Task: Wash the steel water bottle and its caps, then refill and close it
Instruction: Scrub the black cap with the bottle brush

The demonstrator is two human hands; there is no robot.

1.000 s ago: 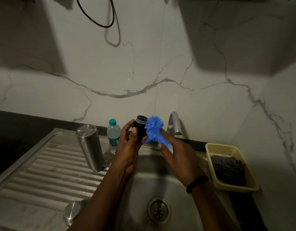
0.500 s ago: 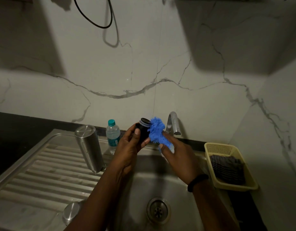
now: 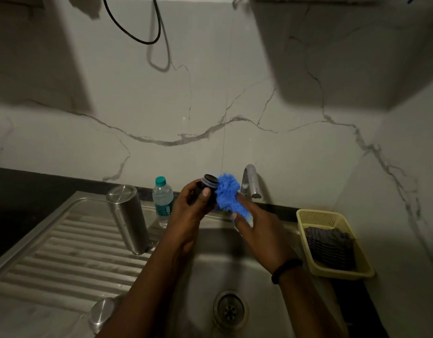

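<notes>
Scrubbing of the inner cap over the sink. The left hand (image 3: 190, 211) grips the black inner cap (image 3: 207, 189) between thumb and curled fingers, threaded end turned toward the right, presumably so that the grooves face the cleaning tool. The right hand (image 3: 257, 236) is wrapped round the handle of the blue fluffy brush (image 3: 226, 193), whose head presses against the cap's open side; the two hands are thus close together, each clamped on its own object. Both are held above the sink basin (image 3: 210, 264), just in front of the tap (image 3: 249, 181), so that drips fall toward the drain (image 3: 230, 309) and rinse water is within reach. No water appears to run from the tap. The steel water bottle (image 3: 127, 218) stands inverted on the ribbed draining board (image 3: 52, 252), probably to let it drain, and the steel outer cap (image 3: 102, 313) lies nearer the viewer on the same board. A small plastic bottle (image 3: 163, 201) stands behind, a likely refill source. A yellow basket (image 3: 315, 214) holding a dark cloth (image 3: 330, 247) sits on the table at right
</notes>
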